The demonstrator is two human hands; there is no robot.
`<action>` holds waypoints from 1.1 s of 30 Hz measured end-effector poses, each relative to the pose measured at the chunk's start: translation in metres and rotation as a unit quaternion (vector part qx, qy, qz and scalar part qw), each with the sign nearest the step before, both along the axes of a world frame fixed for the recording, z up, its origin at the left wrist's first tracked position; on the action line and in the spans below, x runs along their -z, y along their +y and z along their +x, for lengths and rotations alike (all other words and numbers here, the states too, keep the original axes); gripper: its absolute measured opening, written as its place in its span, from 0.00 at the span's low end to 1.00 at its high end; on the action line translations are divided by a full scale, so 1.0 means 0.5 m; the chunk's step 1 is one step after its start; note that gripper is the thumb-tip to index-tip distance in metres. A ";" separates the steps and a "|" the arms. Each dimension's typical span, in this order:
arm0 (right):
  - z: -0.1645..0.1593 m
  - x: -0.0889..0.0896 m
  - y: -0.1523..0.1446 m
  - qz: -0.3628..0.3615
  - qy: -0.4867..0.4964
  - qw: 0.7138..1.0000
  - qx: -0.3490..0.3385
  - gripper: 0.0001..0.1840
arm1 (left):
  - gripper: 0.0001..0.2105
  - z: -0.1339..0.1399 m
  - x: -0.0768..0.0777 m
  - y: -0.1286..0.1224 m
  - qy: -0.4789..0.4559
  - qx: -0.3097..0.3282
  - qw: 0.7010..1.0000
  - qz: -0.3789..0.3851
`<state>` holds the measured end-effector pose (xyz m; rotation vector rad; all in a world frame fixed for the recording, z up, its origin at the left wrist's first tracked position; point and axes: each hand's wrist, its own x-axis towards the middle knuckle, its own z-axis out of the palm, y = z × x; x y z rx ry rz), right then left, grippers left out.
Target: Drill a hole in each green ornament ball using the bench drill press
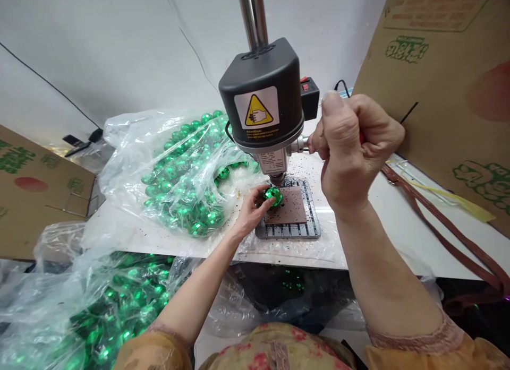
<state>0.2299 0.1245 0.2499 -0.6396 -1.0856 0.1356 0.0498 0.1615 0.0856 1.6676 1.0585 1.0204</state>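
A white label (257,116) is being borne by the black drill housing (274,67). On it a yellow warning triangle (255,109) with a hand symbol is being displayed, and beneath it the word "Attention:" is being shown; the smaller lines below are being recorded as not surely legible. Rows of fine print, too small to read, are being carried by a pale plate (273,162) under the housing. Green stylised lettering and a red disc are being displayed on both the right carton (434,94) and the left carton (51,213); no wording is being made out.
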 end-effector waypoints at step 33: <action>-0.007 0.050 0.002 0.105 0.023 0.994 -0.024 0.29 | 0.26 0.044 0.030 -0.032 0.082 -0.023 0.989 0.121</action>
